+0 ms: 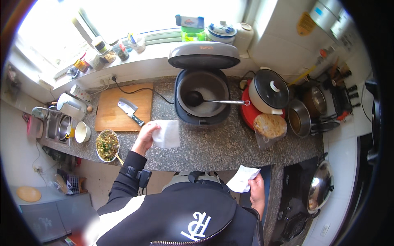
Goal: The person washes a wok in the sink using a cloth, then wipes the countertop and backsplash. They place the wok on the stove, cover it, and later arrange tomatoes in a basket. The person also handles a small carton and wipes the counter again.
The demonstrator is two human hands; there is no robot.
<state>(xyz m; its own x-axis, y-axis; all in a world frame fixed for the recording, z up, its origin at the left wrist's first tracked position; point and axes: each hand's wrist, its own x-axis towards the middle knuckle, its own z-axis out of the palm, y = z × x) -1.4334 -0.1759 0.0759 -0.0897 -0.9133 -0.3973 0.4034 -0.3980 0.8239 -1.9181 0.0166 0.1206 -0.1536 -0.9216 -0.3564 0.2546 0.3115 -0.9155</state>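
Note:
My left hand point(146, 137) grips a white paper napkin point(166, 134) by its left edge, above the granite counter. A second paper napkin point(243, 179) is pinched in my right hand point(257, 190), low near the counter's front edge. Beyond the napkins stands a rice cooker point(202, 118) with its lid point(204, 55) raised. Inside its pot lies a black ladle point(194, 98), whose metal handle reaches over the right rim; something whitish covers part of the pot's bottom. Left of the cooker, a cleaver point(128, 108) rests on a wooden cutting board point(106, 106).
Near my left forearm sits a plate of chopped food point(107, 145) with chopsticks. A white bowl point(82, 132) stands by the sink point(52, 129). To the right are a lidded pot point(268, 90), a bag of flatbread point(269, 126) and a metal basin point(298, 118). A stove point(292, 196) adjoins the counter.

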